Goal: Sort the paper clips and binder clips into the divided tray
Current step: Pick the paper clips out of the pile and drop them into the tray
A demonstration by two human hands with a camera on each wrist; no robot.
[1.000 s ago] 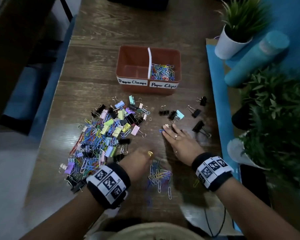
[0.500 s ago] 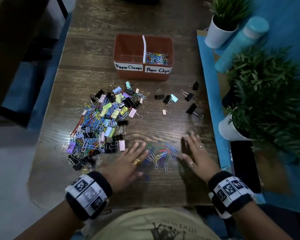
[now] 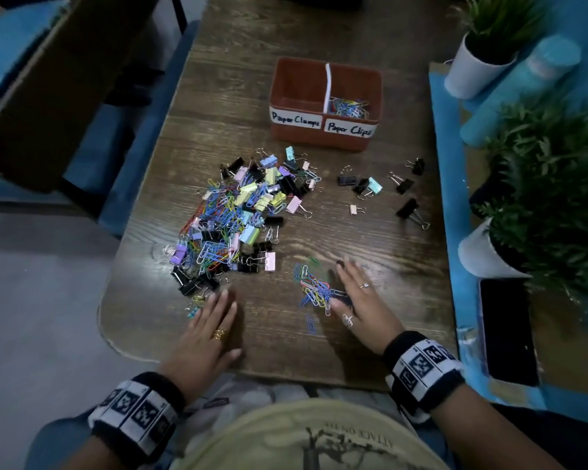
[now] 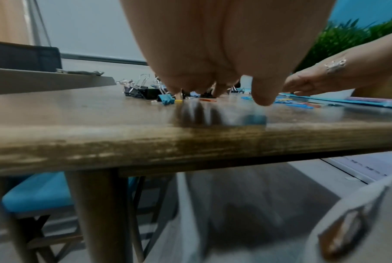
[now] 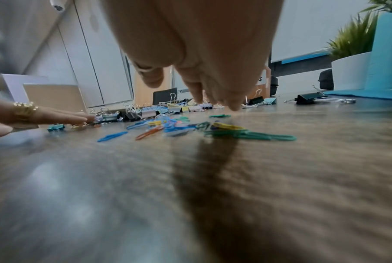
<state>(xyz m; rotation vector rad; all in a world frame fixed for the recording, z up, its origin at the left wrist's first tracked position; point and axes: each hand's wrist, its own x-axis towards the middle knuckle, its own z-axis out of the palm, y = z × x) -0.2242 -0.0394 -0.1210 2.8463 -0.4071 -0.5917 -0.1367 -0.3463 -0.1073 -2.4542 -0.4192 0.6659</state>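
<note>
Small cluster of paper clips (image 3: 314,288) lies loose on the table (image 3: 381,239), strung out roughly away from the person, near edge to far. Right hand (image 3: 362,301) flat beside it, fingers straight, holding nothing; thumb side touches the cluster, as far as the head view shows. Left hand (image 3: 207,330) also flat and empty, well apart, its fingertips at the near end of the mixed pile (image 3: 238,215). Right hand is nearer. Divided tray (image 3: 325,139) sits beyond, straight ahead; its right compartment holds clips.
</note>
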